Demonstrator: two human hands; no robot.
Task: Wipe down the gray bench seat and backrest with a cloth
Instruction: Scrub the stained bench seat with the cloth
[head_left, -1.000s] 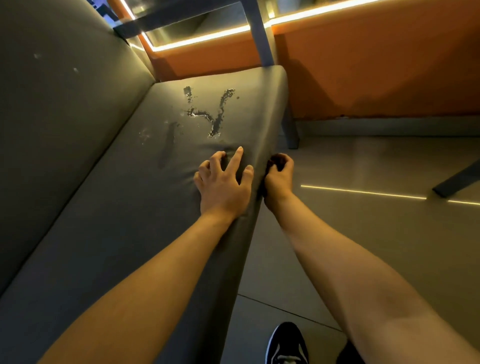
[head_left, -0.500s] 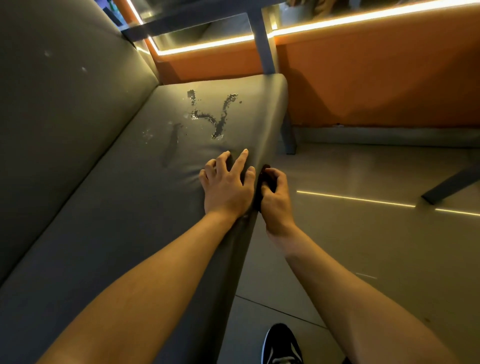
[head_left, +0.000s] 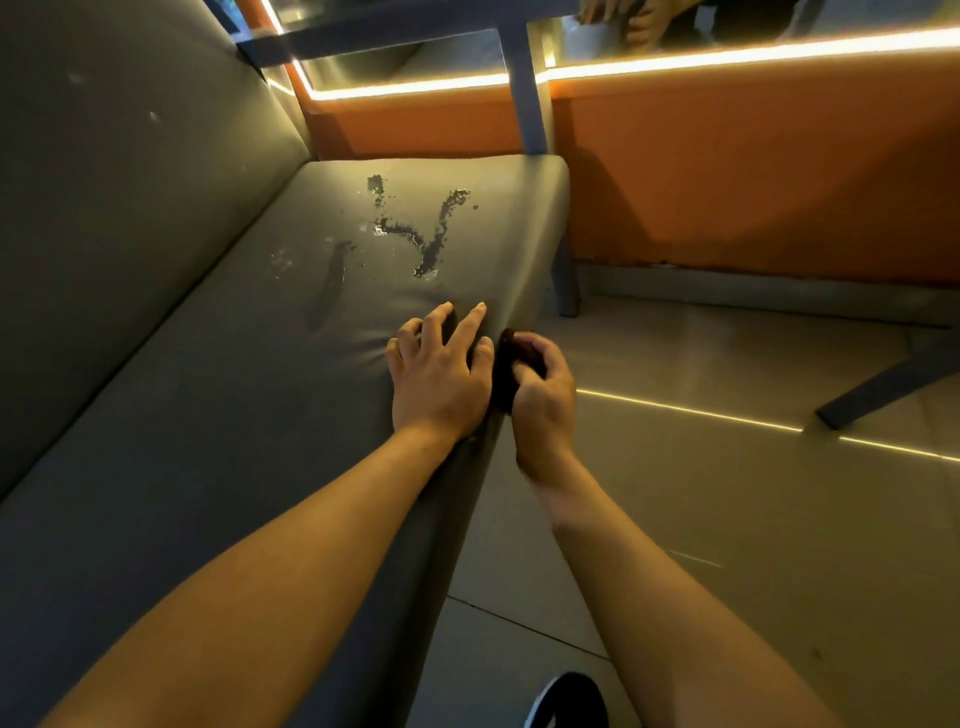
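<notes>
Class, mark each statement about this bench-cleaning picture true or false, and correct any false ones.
1. The right hand grips a dark cloth at the front edge of the seat. True.
2. The left hand hovers clear of the seat. False: it presses on the seat with fingers spread.
3. A wet-looking spill lies on the seat beyond both hands. True.
4. The wall past the bench end is blue. False: it is orange.
</notes>
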